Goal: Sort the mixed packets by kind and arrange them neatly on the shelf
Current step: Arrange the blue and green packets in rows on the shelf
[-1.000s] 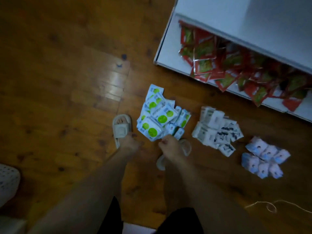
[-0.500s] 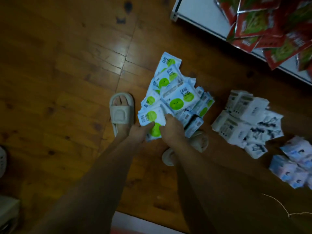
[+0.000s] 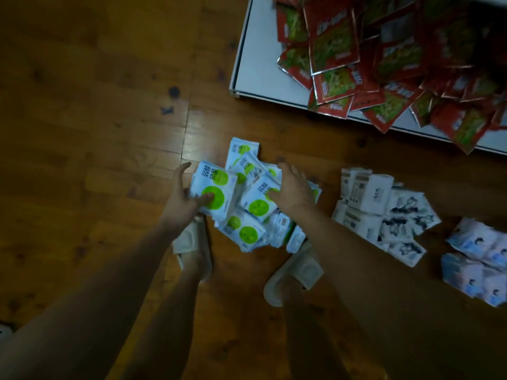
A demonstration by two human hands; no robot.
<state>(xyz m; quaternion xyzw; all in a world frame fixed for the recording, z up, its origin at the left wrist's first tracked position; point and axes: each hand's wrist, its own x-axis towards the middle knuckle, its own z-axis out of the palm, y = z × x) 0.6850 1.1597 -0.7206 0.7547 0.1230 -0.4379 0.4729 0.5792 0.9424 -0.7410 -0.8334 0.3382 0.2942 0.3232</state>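
A heap of white packets with green dots (image 3: 247, 231) lies on the wooden floor in front of my feet. My left hand (image 3: 181, 201) pinches one green-dot packet (image 3: 216, 179) at the heap's left side, thumb on its face and fingers behind it. On the right side of the heap my right hand (image 3: 295, 187) rests palm down, fingers straight, its thumb on a tilted packet (image 3: 258, 204). Red packets with green pictures (image 3: 337, 50) lie jumbled on the white shelf board (image 3: 258, 64) at the upper right.
To the right of the heap sit white packets with black print (image 3: 378, 204). Pale blue and pink packets (image 3: 477, 259) lie further right. My feet in light slippers (image 3: 189, 239) (image 3: 299, 272) stand just below the heap. Bare wooden floor extends to the left.
The view has come closer to the floor. Both hands have gone from the heap's near edge up onto it, and the left has picked out a packet.
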